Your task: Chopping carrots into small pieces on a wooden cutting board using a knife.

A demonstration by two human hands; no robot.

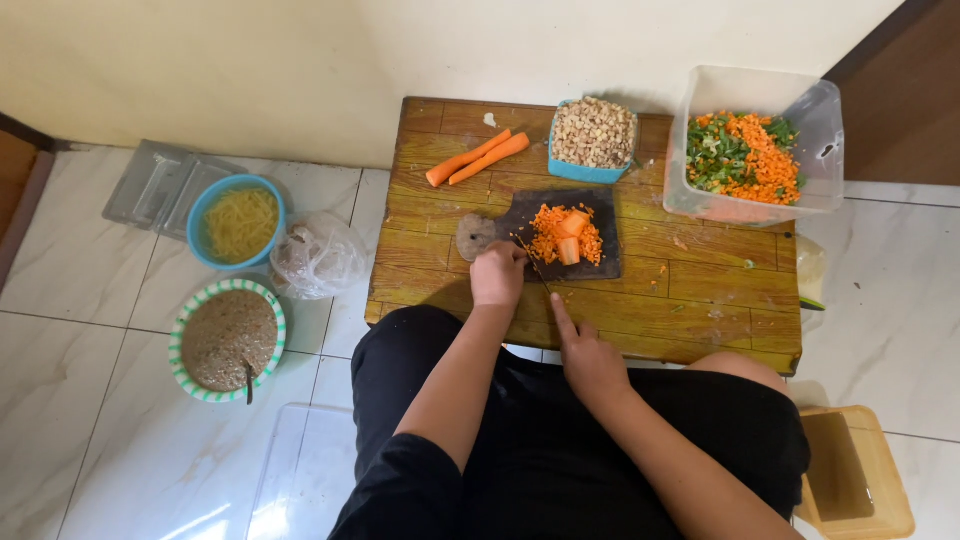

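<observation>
A dark cutting board (pixel 520 215) lies mid-table on the low wooden table (pixel 690 300), long axis parallel to the near edge, bearing chopped carrot (pixel 565 237). The left hand (pixel 497 274) is curled shut at the board's near-left corner; what it holds cannot be told. The right hand (pixel 590 358) rests at the table's near edge, index finger extended toward the board, holding nothing visible.

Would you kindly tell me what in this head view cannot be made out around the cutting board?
- Knife blade: too thin and small; only a sliver shows beyond the right hand.
- Left hand: its fingers curl under, so its grip is hidden.
- Plastic bag: contents blurred by the film.
- Tan box: cut off by the bottom edge.
</observation>
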